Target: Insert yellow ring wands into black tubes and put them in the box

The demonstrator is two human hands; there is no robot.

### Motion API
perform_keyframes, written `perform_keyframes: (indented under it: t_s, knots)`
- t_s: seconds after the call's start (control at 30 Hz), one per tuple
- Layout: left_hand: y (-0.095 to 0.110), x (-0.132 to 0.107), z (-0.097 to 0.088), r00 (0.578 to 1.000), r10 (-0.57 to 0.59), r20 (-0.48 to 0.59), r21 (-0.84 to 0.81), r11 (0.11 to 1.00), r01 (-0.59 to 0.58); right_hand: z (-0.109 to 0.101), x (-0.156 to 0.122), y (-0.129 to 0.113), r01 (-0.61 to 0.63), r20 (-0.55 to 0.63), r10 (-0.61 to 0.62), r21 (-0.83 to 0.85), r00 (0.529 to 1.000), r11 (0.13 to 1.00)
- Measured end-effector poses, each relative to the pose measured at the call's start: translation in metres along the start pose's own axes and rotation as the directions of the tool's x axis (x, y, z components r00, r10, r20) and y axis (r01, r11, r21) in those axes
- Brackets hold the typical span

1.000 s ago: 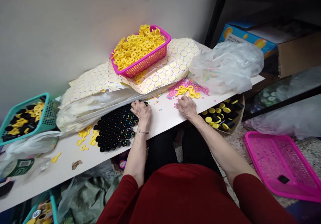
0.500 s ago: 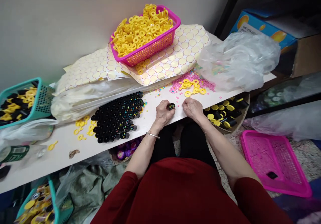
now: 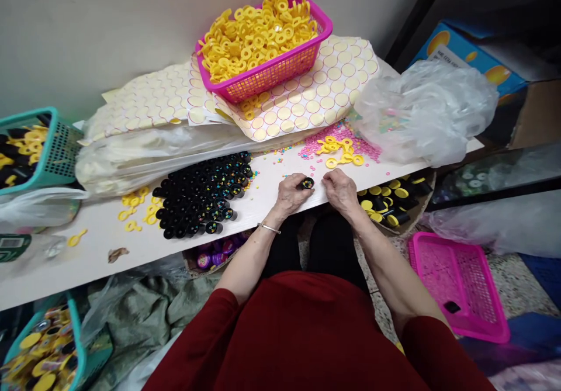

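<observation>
My left hand (image 3: 289, 195) is closed around a small black cup (image 3: 308, 183) with coloured bits inside, at the table's front edge. Just to its right, my right hand (image 3: 340, 191) has its fingertips pinched together, apart from the cup. Whatever may be in that pinch is too small to make out. Beyond the hands lie yellow ring-ended pieces (image 3: 346, 158) and a spread of tiny pink beads (image 3: 313, 145). Left of my hands, many black cups (image 3: 188, 195) stand packed together, several with coloured beads in them.
A pink basket (image 3: 272, 81) heaped with yellow pieces rests on sheets of round stickers (image 3: 302, 101). Plastic bags (image 3: 429, 110) lie at the right. A carton of black-and-yellow tubes (image 3: 412, 224) sits below the table edge. A teal basket (image 3: 61, 151) stands at the left.
The camera view has shifted slightly, so the table appears moved. My left hand keeps hold of the black cup. My right hand's fingertips now show more plainly in a pinch.
</observation>
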State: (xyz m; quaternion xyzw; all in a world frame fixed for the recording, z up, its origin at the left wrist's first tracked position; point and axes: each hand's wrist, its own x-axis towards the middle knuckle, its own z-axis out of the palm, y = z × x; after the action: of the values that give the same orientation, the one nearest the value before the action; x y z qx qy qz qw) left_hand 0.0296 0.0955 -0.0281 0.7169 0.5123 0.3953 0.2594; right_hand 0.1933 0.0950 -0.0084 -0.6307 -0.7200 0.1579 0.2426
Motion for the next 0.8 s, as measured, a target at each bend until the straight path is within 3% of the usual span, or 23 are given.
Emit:
perform_keyframes:
  t_s: [0.1, 0.17, 0.33, 0.57, 0.67, 0.8]
  knots:
    - [0.000, 0.000, 0.001, 1.000, -0.019, 0.004, 0.046, 0.999, 0.019, -0.001, 0.002, -0.011, 0.115, -0.039, -0.110, 0.154, 0.993, 0.981]
    - [0.000, 0.000, 0.002, 1.000, -0.012, 0.009, 0.072, 0.997, 0.012, -0.002, 0.002, -0.020, 0.187, -0.013, -0.187, 0.156, 0.982, 0.970]
    - [-0.003, 0.001, 0.003, 1.000, -0.002, 0.017, 0.087, 0.996, 0.001, -0.003, 0.002, -0.031, 0.266, 0.071, -0.261, -0.067, 0.963, 0.962]
    - [-0.001, 0.000, 0.001, 0.999, 0.037, 0.028, 0.084, 0.996, -0.039, -0.008, 0.006, -0.037, 0.420, 0.200, -0.377, -0.264, 0.904, 0.868]
    - [0.000, 0.000, 0.001, 0.999, 0.036, 0.021, 0.076, 0.996, -0.038, -0.010, 0.010, -0.037, 0.426, 0.233, -0.380, -0.201, 0.895, 0.882]
    - [-0.001, 0.000, 0.001, 0.998, 0.049, 0.047, 0.088, 0.995, -0.053, -0.012, 0.015, -0.030, 0.331, 0.217, -0.319, -0.021, 0.923, 0.943]
